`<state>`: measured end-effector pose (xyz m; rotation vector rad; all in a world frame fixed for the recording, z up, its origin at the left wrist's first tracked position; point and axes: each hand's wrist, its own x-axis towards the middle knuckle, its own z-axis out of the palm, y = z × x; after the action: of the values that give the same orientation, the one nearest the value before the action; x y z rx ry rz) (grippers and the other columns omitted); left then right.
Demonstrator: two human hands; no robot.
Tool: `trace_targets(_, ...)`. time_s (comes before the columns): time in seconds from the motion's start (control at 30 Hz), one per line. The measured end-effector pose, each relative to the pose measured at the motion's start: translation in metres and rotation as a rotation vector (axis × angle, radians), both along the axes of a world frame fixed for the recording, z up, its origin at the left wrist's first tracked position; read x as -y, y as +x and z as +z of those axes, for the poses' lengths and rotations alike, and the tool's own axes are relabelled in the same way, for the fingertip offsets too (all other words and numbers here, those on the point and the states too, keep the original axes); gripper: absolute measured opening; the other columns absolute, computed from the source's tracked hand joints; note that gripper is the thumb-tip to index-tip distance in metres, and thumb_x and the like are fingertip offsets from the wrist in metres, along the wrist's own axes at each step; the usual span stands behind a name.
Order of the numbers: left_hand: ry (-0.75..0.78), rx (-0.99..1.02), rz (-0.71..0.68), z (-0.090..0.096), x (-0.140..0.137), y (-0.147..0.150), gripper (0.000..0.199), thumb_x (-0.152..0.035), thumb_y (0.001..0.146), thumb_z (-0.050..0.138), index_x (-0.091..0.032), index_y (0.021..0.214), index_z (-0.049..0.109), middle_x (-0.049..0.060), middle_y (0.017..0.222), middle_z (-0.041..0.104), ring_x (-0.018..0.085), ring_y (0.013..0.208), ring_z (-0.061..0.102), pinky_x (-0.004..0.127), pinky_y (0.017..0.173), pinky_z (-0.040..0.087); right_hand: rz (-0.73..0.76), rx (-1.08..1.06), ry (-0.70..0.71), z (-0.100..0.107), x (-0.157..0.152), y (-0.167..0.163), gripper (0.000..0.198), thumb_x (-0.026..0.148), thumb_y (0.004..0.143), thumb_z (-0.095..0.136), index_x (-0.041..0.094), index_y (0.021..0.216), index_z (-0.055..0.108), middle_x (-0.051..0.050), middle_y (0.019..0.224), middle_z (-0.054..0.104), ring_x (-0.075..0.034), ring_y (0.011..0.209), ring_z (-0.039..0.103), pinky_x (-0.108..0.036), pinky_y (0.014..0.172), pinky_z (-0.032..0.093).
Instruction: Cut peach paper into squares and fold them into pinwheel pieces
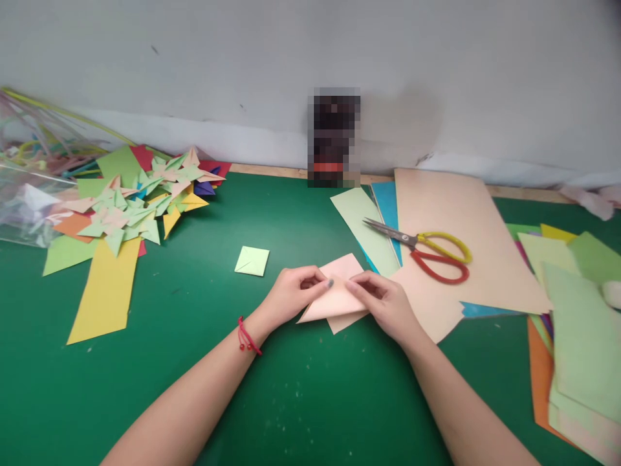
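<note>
1. Green tabletop (pixel 194 401) ran back to a grey wall (pixel 218 65), w/ a dark pixelated object (pixel 334 136) against it, ID n/a.
2. Centre action: pale pink folded paper (pixel 334 304) sat right btwn both hands, long folded edge running L–R on the wearer's side, one corner poking out below it. Couldn't tell if it was resting on the table or just lifted.
3. L hand (pixel 288 294) had it pinched at the L side, thumb on top; red cord bracelet (pixel 248 338) at that wrist.
4. R hand (pixel 391 304) gripped the R side, thumb and fingers closed on it. Neither was nearer: both in contact, approx. level.
5. Just beyond L hand, to its left: light green folded square (pixel 252 261), apart from the fingers, nearer L than R.
6. Past R hand: scissors (pixel 405 238) on a large peach sheet (pixel 441 200), tips L, handles R; pale green strip (pixel 361 217) under the tips, w/ blue paper (pixel 385 194) alongside.
7. Far L: folded paper stars (pixel 130 210) piled up, yellow strip (pixel 104 291) jutting out. Far R: loose paper stack (pixel 585 336).
8. Obstacles btwn the hands: nil; scissors and peach sheet crowded the R side most.
</note>
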<state>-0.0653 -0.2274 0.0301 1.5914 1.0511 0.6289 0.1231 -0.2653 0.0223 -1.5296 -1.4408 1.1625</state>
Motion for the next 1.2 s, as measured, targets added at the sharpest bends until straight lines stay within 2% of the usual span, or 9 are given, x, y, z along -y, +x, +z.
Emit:
trace_targets(0.3,-0.009,-0.016,0.077,-0.0060,0.0015,0.0004,0.022,-0.034,0.079,0.056,-0.015,0.072,0.064,0.000,0.067,0.062,0.010,0.060,0.052,0.018,0.054,0.038,-0.042,-0.089,-0.069,-0.0025,0.0001,0.0003,0.018,0.038,0.078,0.059,0.020,0.077,0.063,-0.001,0.073,0.065,-0.015,0.069,0.060,-0.023,0.059,0.044)
trace_targets(0.47,-0.009,-0.035,0.099,-0.0065,0.0014,0.0012,0.021,-0.033,0.078,0.056,-0.015,0.070,0.063,0.000,0.065,0.062,0.009,0.058,0.051,0.018,0.052,0.037,-0.051,-0.111,-0.068,-0.0033,0.0001,-0.0008,0.016,0.036,0.077,0.061,0.020,0.078,0.063,-0.001,0.076,0.066,-0.016,0.074,0.062,-0.023,0.063,0.046)
trace_targets(1.03,0.031,-0.086,0.093,-0.0028,0.0012,0.0017,0.023,-0.033,0.081,0.052,-0.016,0.072,0.064,-0.001,0.062,0.060,0.009,0.055,0.048,0.019,0.049,0.033,-0.048,-0.083,-0.054,-0.0013,0.0002,-0.0014,0.017,0.037,0.077,0.060,0.020,0.079,0.063,-0.003,0.079,0.068,-0.019,0.076,0.063,-0.027,0.066,0.050)
trace_targets(1.2,0.040,-0.076,0.073,-0.0020,0.0006,0.0020,0.023,-0.031,0.081,0.051,-0.015,0.071,0.062,-0.001,0.063,0.060,0.009,0.056,0.049,0.019,0.051,0.035,-0.041,-0.082,-0.043,-0.0019,0.0008,-0.0022,0.017,0.036,0.077,0.060,0.020,0.078,0.064,-0.003,0.080,0.068,-0.019,0.077,0.064,-0.028,0.068,0.050)
